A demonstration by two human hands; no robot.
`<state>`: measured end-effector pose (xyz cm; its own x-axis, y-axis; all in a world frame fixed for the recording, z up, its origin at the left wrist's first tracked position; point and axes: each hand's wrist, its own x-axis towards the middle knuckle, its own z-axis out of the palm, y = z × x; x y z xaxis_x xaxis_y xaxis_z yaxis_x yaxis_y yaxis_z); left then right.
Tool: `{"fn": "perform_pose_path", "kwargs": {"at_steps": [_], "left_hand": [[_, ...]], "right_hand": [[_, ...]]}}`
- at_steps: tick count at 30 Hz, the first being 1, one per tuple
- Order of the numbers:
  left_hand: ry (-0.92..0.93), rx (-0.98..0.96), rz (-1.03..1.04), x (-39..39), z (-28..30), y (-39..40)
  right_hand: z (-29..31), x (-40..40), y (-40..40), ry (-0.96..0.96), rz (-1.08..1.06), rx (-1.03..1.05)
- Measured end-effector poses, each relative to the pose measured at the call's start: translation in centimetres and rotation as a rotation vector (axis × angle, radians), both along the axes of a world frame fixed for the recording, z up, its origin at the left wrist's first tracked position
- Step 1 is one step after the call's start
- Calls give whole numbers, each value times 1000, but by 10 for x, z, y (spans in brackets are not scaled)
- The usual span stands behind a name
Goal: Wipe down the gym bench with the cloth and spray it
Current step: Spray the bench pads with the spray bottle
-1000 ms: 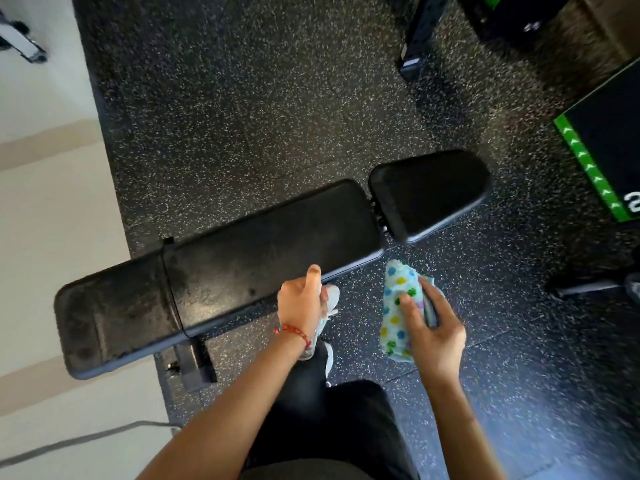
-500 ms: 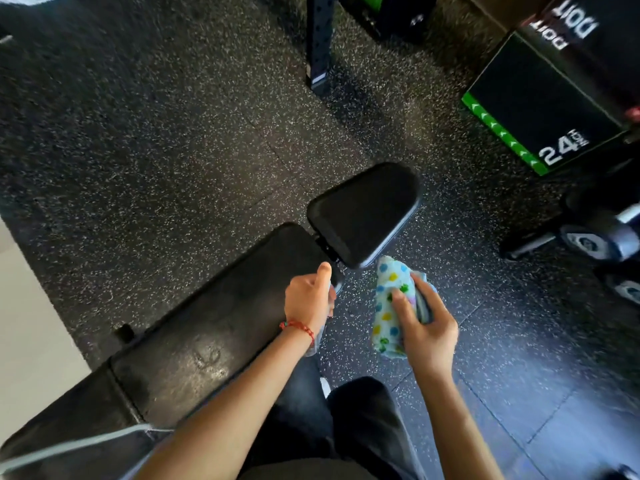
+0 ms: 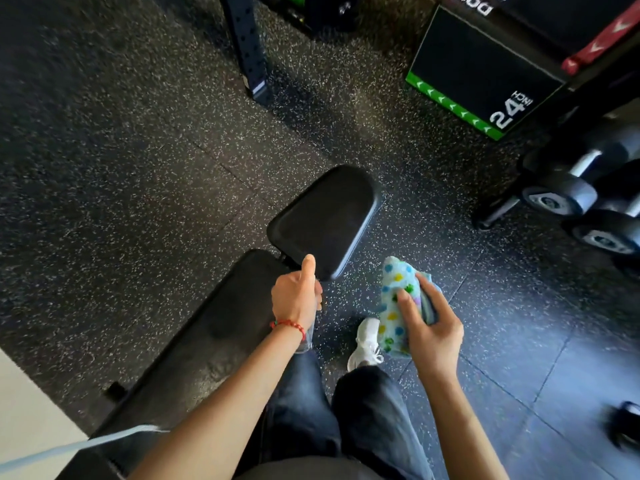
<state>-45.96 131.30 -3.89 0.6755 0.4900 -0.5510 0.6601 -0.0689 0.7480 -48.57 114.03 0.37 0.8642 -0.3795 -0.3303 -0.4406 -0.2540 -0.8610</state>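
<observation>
The black gym bench runs from lower left to the middle: a long back pad (image 3: 214, 341) and a separate seat pad (image 3: 325, 216). My left hand (image 3: 294, 299) hovers over the gap between the pads, thumb up, gripping a clear spray bottle (image 3: 307, 337) that is mostly hidden under the wrist. Just right of the bench, above the floor, my right hand (image 3: 429, 327) grips a folded pale-blue cloth (image 3: 394, 299) with coloured dots. The cloth is not touching the bench.
A black "24 inch" jump box with a green edge (image 3: 478, 74) stands at the back right. Dumbbells (image 3: 571, 188) lie on a rack at the right edge. A black rack upright (image 3: 247, 46) stands beyond the bench. My white shoe (image 3: 365, 341) is beside the bench on speckled rubber floor.
The view has swung right along the bench toward the seat pad, bringing the box and dumbbells into sight. Both hands keep their hold and stay in the same pose.
</observation>
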Motion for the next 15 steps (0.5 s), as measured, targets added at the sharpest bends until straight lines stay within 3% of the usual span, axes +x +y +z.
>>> {"fn": "perform_pose_path", "kwargs": {"at_steps": [8, 15], "left_hand": [[-69, -67, -88, 49, 13, -54], [-138, 4, -208, 102, 26, -138]], "right_hand": [[0, 44, -67, -27, -28, 7], [8, 106, -160, -39, -6, 14]]}}
